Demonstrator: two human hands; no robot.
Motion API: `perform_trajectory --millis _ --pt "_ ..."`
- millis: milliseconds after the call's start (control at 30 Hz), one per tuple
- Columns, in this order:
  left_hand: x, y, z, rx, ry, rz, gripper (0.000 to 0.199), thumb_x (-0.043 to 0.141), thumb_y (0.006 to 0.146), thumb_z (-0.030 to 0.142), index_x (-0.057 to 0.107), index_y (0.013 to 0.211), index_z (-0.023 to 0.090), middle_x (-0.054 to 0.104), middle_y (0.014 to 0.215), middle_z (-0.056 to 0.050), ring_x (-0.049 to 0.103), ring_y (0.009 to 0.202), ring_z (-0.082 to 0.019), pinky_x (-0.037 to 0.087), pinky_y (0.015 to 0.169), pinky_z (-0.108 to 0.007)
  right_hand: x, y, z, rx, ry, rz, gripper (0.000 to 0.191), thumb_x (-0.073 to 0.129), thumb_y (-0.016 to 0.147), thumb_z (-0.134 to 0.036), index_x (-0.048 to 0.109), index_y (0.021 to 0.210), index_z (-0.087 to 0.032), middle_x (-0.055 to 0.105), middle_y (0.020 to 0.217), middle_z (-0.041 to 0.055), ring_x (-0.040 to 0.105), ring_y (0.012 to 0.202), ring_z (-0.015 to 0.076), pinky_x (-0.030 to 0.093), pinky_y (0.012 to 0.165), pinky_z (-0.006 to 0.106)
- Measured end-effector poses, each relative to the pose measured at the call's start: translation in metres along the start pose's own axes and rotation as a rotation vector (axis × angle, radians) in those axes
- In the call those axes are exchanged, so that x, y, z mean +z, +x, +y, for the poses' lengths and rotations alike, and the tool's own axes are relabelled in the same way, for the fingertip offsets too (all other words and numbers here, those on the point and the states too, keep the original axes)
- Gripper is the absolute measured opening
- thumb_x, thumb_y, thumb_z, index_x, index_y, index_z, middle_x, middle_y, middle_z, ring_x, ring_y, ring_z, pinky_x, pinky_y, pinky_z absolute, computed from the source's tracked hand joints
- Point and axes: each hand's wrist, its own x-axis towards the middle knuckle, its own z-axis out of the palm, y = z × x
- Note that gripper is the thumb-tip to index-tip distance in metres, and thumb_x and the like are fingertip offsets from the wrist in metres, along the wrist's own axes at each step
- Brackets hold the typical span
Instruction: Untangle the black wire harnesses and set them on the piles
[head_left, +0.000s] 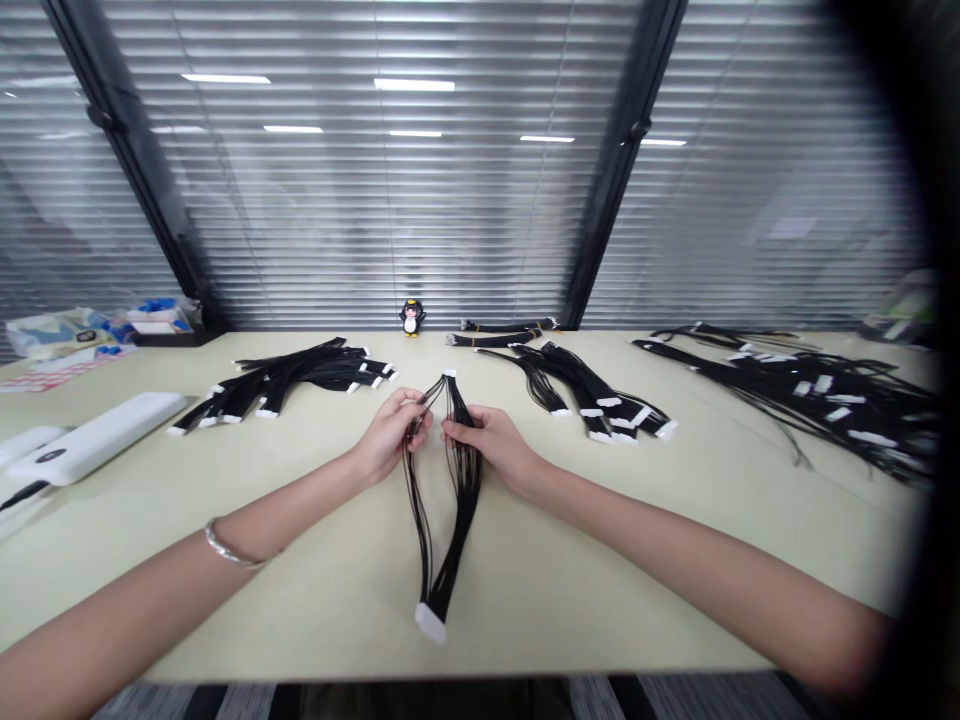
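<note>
A black wire harness (pixel 448 500) with a white connector at each end lies lengthwise on the pale table (pixel 600 560), straight in front of me. My left hand (pixel 390 435) pinches a few of its wires near the far end. My right hand (pixel 487 440) grips the other strands beside it, so the bundle is spread into two groups. The near connector (pixel 430 621) rests by the table's front edge. A thin bracelet (pixel 231 552) circles my left wrist.
Piles of similar black harnesses lie at centre left (pixel 300 378), centre right (pixel 592 395) and far right (pixel 817 395). Two tied bundles (pixel 499 332) and a small penguin figure (pixel 411 317) stand at the back. White devices (pixel 94 438) sit at the left; window blinds are behind.
</note>
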Motion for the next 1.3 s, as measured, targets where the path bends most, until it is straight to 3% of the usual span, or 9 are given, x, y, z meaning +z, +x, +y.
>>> perform_trajectory --millis 67,200,367,500,800,933,1033,1167,1300 --pt "0.0003 -0.0009 0.0023 -0.023 -0.013 -0.041 0.027 0.054 0.074 0.036 0.044 0.092 0.019 0.048 0.069 0.004 0.03 0.039 0.002 0.019 0.039 -0.012 0.0 -0.0001 0.0004 -0.005 -0.011 0.0 0.031 0.065 0.07 -0.04 0.061 0.081 -0.011 0.06 0.075 0.0044 0.049 0.068 0.0122 0.037 0.065 0.025" --pt "0.0013 -0.0023 0.0037 -0.009 0.06 -0.071 0.034 0.054 0.074 0.046 0.048 0.087 0.015 0.046 0.069 0.003 0.025 0.04 0.004 0.013 0.038 -0.013 0.0001 -0.0004 0.001 -0.019 -0.005 0.001 0.03 0.064 0.071 -0.04 0.06 0.079 -0.011 0.061 0.077 0.0046 0.051 0.07 0.0128 0.037 0.066 0.026" --pt "0.0017 -0.0026 -0.0006 -0.041 0.256 -0.145 0.036 0.056 0.073 0.047 0.043 0.072 0.014 0.034 0.056 0.005 0.025 0.041 0.002 0.013 0.037 -0.013 -0.0009 0.0014 0.004 -0.026 0.002 0.04 0.03 0.065 0.07 -0.04 0.061 0.076 -0.011 0.061 0.076 0.0042 0.052 0.07 0.0127 0.038 0.068 0.026" --pt "0.0032 -0.0033 -0.0017 -0.033 0.287 -0.142 0.038 0.055 0.073 0.049 0.041 0.069 0.014 0.034 0.055 0.004 0.027 0.041 0.001 0.014 0.037 -0.013 -0.0022 0.0022 0.0052 -0.028 0.002 0.038 0.031 0.064 0.071 -0.041 0.061 0.079 -0.011 0.061 0.079 0.0054 0.053 0.073 0.0137 0.039 0.07 0.027" --pt "0.0024 -0.0044 0.0025 -0.057 0.221 -0.091 0.037 0.062 0.069 0.046 0.052 0.086 0.015 0.034 0.053 0.006 0.02 0.038 0.003 0.009 0.036 -0.014 0.0 -0.0003 0.0012 -0.004 -0.128 -0.115 0.031 0.062 0.072 -0.042 0.059 0.077 -0.011 0.058 0.07 0.0022 0.051 0.065 0.013 0.037 0.063 0.025" --pt "0.0026 -0.0044 0.0025 -0.037 0.219 -0.044 0.036 0.061 0.069 0.046 0.052 0.084 0.015 0.036 0.054 0.006 0.022 0.039 0.003 0.011 0.036 -0.014 0.0016 -0.0013 0.0016 -0.092 -0.282 -0.009 0.029 0.055 0.077 -0.043 0.057 0.08 -0.014 0.056 0.073 0.001 0.049 0.067 0.0125 0.035 0.062 0.024" --pt "0.0025 -0.0041 0.0013 -0.034 0.233 0.005 0.033 0.06 0.069 0.045 0.05 0.081 0.016 0.027 0.051 0.007 0.022 0.038 0.002 0.011 0.036 -0.014 0.0005 -0.0005 0.0037 -0.165 -0.365 0.076 0.026 0.056 0.077 -0.042 0.057 0.079 -0.016 0.053 0.072 -0.0002 0.045 0.067 0.0116 0.034 0.062 0.024" --pt "0.0008 -0.0035 -0.0004 -0.043 0.223 -0.004 0.026 0.055 0.073 0.041 0.047 0.077 0.017 0.025 0.049 0.007 0.023 0.036 0.001 0.011 0.036 -0.014 -0.0026 0.002 0.0073 -0.093 -0.257 0.059 0.028 0.058 0.074 -0.042 0.055 0.071 -0.014 0.051 0.065 0.0 0.043 0.061 0.011 0.032 0.057 0.024" --pt "-0.0008 -0.0038 -0.001 -0.044 0.279 -0.06 0.022 0.051 0.075 0.038 0.048 0.074 0.016 0.028 0.047 0.006 0.025 0.035 0.0 0.012 0.035 -0.015 -0.0034 0.0027 0.0079 -0.036 -0.08 0.077 0.028 0.061 0.072 -0.041 0.059 0.075 -0.012 0.056 0.072 0.0028 0.046 0.064 0.0114 0.034 0.06 0.025"
